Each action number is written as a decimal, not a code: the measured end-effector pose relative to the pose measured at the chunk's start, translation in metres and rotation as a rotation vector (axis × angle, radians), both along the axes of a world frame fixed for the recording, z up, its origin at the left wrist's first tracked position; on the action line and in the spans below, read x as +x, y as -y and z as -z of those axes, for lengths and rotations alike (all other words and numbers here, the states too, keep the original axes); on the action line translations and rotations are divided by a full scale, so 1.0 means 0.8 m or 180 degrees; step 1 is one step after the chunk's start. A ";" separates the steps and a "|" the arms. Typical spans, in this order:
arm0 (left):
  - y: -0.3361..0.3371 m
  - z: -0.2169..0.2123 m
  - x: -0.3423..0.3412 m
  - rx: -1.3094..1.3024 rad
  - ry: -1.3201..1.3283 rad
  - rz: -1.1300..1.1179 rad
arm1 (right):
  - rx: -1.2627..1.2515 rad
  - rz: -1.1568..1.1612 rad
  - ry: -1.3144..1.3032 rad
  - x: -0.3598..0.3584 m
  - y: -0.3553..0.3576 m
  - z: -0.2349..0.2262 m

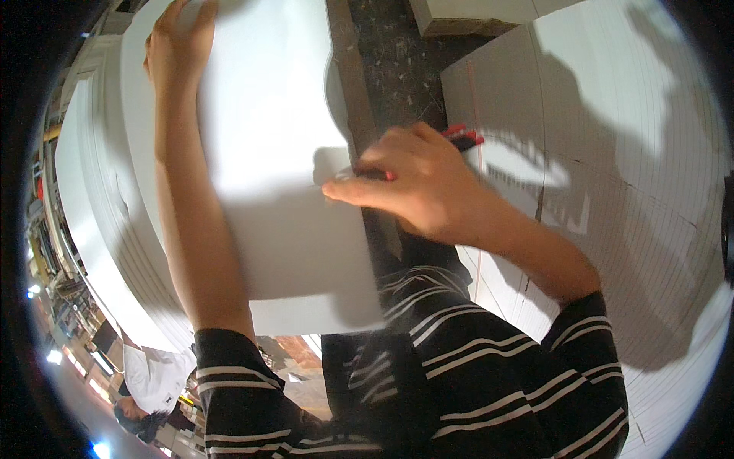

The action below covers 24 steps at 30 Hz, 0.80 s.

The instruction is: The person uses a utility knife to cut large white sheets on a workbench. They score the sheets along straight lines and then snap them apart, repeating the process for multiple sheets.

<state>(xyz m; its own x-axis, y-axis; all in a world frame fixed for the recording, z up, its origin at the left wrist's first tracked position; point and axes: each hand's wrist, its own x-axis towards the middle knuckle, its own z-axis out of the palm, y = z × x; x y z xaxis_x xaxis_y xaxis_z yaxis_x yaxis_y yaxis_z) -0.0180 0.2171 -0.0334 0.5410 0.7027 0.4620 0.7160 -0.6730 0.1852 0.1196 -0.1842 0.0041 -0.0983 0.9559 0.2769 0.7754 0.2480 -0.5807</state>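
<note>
White board (306,252): beneath both hands
Left hand (182,38): rests near its far end, seemingly steadying it; finger spread cannot be told
Right hand (420,183): fingers curled round a red-and-black tool (464,138), thumb extended, likely for control

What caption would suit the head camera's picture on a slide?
Left hand at a white board, right hand holding a red-and-black tool by the board's right edge.

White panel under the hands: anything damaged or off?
The white panel has an uneven right edge: it curves in, then steps outward just above the right hand in the picture. Shaped or damaged, I can't tell. Pale flecks dot the dark surface alongside.
</note>
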 end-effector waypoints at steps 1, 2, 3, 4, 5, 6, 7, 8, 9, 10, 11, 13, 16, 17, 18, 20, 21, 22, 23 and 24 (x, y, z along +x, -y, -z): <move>0.006 -0.003 0.005 0.0013 0.0007 0.0018 | -0.0114 0.0052 -0.0091 -0.011 0.015 0.001; 0.013 -0.009 0.013 0.0027 -0.0033 -0.0031 | -0.0161 0.0074 -0.0031 -0.023 0.031 0.002; 0.023 -0.015 0.022 0.0040 -0.0071 -0.0078 | -0.0209 0.0097 0.0030 -0.036 0.049 0.001; 0.033 -0.025 0.029 0.0046 -0.0110 -0.0122 | -0.0310 0.0101 0.0109 -0.050 0.068 -0.001; 0.050 -0.030 0.034 0.0129 0.0045 -0.0192 | -0.0414 0.0095 0.0029 -0.064 0.088 -0.005; 0.066 -0.032 0.040 0.0209 0.0203 -0.0268 | -0.0567 0.0063 -0.0031 -0.076 0.107 -0.009; 0.078 -0.037 0.045 0.0289 0.0368 -0.0341 | -0.0716 0.0037 -0.0086 -0.089 0.127 -0.011; 0.081 -0.044 0.044 -0.0257 0.0329 -0.0425 | -0.0806 0.0013 -0.0172 -0.107 0.145 -0.015; 0.079 -0.051 0.042 -0.0801 0.0287 -0.0501 | -0.0892 -0.0009 -0.0258 -0.125 0.164 -0.018; 0.073 -0.054 0.037 -0.1343 0.0244 -0.0571 | -0.0950 -0.0071 -0.0266 -0.141 0.183 -0.020; 0.062 -0.054 0.034 -0.0969 0.0168 -0.0417 | -0.1037 -0.0143 -0.0436 -0.154 0.200 -0.023; 0.038 -0.036 0.034 -0.0218 -0.0002 -0.0109 | -0.1164 -0.0360 -0.0654 -0.158 0.226 -0.019; 0.002 -0.005 0.025 -0.0279 0.0030 -0.0082 | -0.0700 0.0437 -0.1162 -0.122 0.211 -0.003; -0.006 0.003 0.023 -0.0255 0.0045 -0.0075 | -0.0891 0.0612 -0.0723 -0.097 0.189 0.004; -0.011 0.008 0.020 -0.0234 0.0048 -0.0071 | -0.0427 0.1025 -0.1163 -0.077 0.162 0.008; -0.018 0.011 0.018 -0.0168 0.0064 -0.0052 | 0.0201 0.1223 -0.1569 -0.041 0.078 0.030; -0.018 0.009 0.017 -0.0181 0.0052 -0.0065 | 0.0570 0.1255 -0.1760 -0.029 0.034 0.038; -0.019 0.007 0.015 -0.0208 0.0032 -0.0089 | 0.0584 0.1223 -0.1884 -0.022 -0.005 0.044; -0.018 0.003 0.015 -0.0242 0.0000 -0.0113 | 0.0531 0.1210 -0.2076 -0.017 -0.032 0.047; -0.016 -0.001 0.015 -0.0353 -0.0050 -0.0120 | 0.0534 0.1092 -0.2015 -0.017 -0.049 0.048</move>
